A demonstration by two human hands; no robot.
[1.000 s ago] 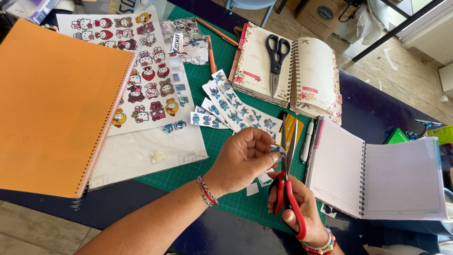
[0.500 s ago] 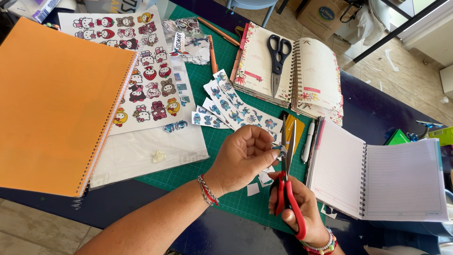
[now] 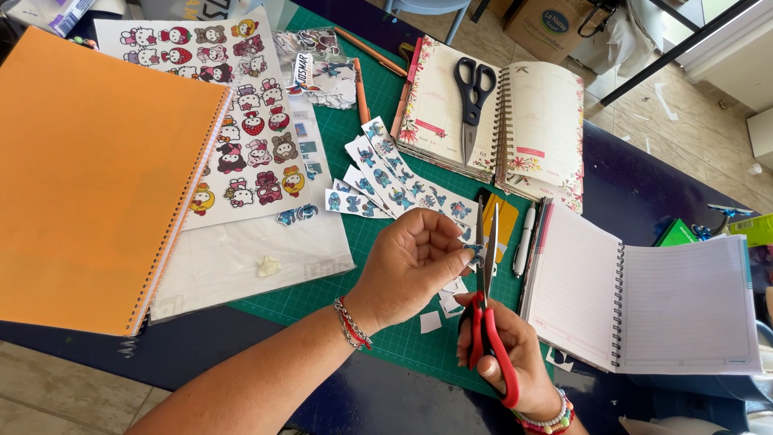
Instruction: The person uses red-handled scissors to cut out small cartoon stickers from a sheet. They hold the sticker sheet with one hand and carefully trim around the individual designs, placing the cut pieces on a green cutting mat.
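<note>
Cutting out a small sticker (image 3: 475, 255) over the green cutting mat (image 3: 322, 185).
Left hand (image 3: 411, 266) fingers pinching the sticker near centre; right hand (image 3: 507, 354) gripping red-handled scissors (image 3: 487, 306), blades slightly parted around it.

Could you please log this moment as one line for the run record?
left hand: pinches small sticker piece | right hand: holds red-handled scissors, blades open at piece | under: green cutting mat
</note>
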